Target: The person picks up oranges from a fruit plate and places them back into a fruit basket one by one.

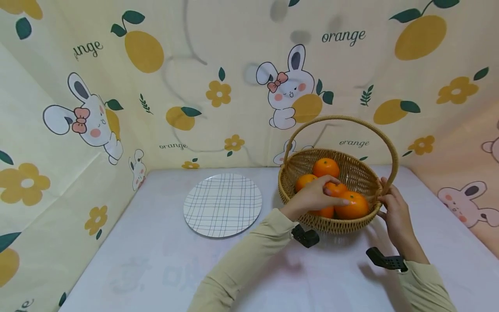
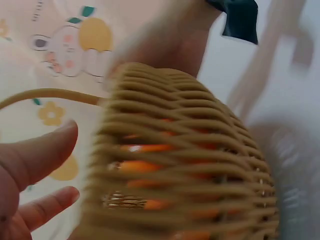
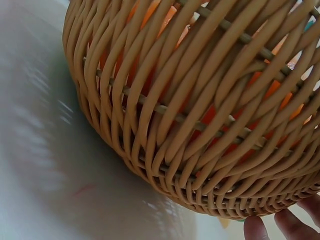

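A wicker basket (image 1: 339,225) with a tall arched handle stands on the table at the right, holding several oranges (image 1: 325,167). My left hand (image 1: 312,197) reaches over the basket's near rim, above the oranges. Its thumb and fingers are spread around a middle orange (image 1: 336,189), and the thumb overlaps the large front orange (image 1: 354,206). In the left wrist view, thumb and finger stand apart, with only printed cloth seen between them. My right hand (image 1: 397,212) grips the basket's right rim at the handle's base; its fingertips (image 3: 256,227) show beneath the weave.
Left of the basket lies a round white plate (image 1: 223,206) with a blue grid pattern. The table (image 1: 156,260) is pale. Printed cloth (image 1: 234,52) with rabbits and oranges hangs behind and at both sides. The handle (image 1: 343,118) arches above the basket.
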Demonstrator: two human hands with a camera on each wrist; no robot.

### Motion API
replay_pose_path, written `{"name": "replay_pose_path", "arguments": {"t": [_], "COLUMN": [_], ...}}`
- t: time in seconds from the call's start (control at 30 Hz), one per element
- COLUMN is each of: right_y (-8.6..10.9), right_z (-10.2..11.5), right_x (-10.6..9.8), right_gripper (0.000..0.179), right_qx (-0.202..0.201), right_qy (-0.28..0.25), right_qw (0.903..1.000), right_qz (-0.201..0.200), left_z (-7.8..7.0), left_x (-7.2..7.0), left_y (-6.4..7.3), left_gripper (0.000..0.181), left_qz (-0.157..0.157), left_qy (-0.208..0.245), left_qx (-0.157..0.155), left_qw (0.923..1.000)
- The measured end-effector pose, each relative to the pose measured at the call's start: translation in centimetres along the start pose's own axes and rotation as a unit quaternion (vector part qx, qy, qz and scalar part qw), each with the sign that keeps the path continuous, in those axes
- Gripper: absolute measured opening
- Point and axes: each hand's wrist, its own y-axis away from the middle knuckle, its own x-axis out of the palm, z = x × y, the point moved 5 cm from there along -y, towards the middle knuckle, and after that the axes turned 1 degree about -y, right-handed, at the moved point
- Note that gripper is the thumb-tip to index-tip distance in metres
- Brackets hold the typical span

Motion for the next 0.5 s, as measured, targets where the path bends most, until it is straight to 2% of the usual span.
{"name": "replay_pose_path", "arguments": {"t": [0.2, 0.33, 0.5], "right_y": [0.1, 0.1, 0.1], "right_z": [0.1, 0.4, 1.7], "right_x": [0.0, -0.1, -0.9], "right_gripper": [0.052, 0.051, 0.048], "right_qx": [0.001, 0.000, -0.019], "right_qy": [0.016, 0.012, 0.005], "right_qw": [0.9999, 0.9999, 0.9998], "right_qz": [0.004, 0.003, -0.003], "left_z": [0.3, 1.0, 2.0], "left_x": [-3.5, -5.7, -9.1], "left_y": [2.5, 4.0, 5.8], "left_gripper": [0.047, 0.043, 0.036], "left_qz": [-0.013, -0.032, -0.083], "left_qy": [0.055, 0.101, 0.091], "left_qx": [0.058, 0.098, 0.138], "left_qw": [0.9967, 0.9896, 0.9826]}}
